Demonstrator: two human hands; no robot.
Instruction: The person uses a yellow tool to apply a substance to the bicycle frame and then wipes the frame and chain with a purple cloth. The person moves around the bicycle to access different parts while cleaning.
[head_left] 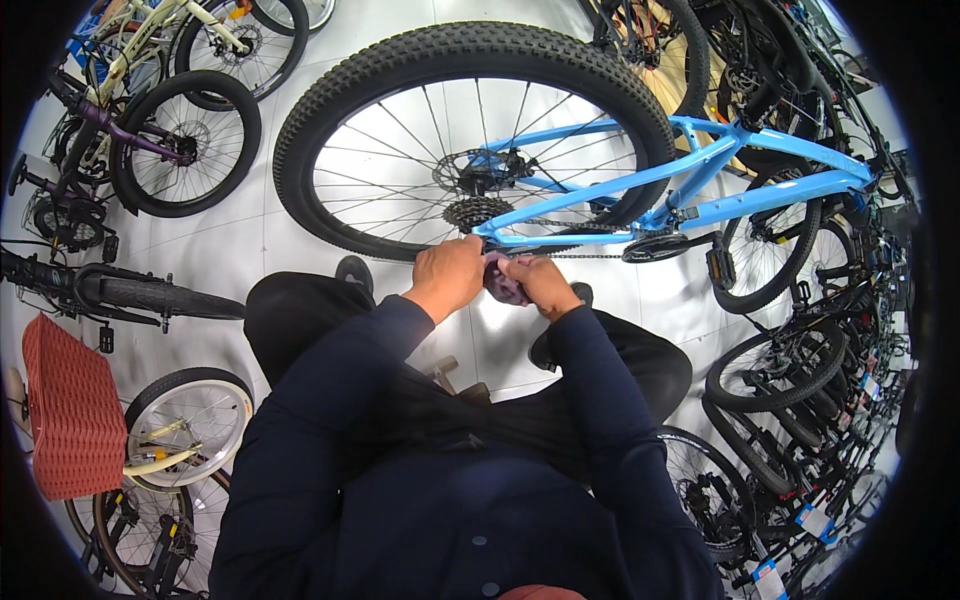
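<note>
A light blue bicycle frame (600, 188) stands in front of me with its knobby rear wheel (470, 45) toward my left. My left hand (447, 278) is closed at the rear end of the frame, just below the cassette (476, 213); its fingertips are turned away, so what it grips is hidden. Bunched in my right hand (547, 287) is a purple cloth (505, 285), pinched close beside my left hand, under the chain (585, 256). The crank (655, 246) and pedal (720, 267) are farther right. The rear derailleur is mostly covered by my hands.
Other bicycles surround me: a purple one (120, 130) at far left, one with a red woven basket (75, 420) at lower left, and rows of dark wheels (780, 365) along the right. Between my legs is part of a low seat (440, 370). The floor (330, 30) is pale tile.
</note>
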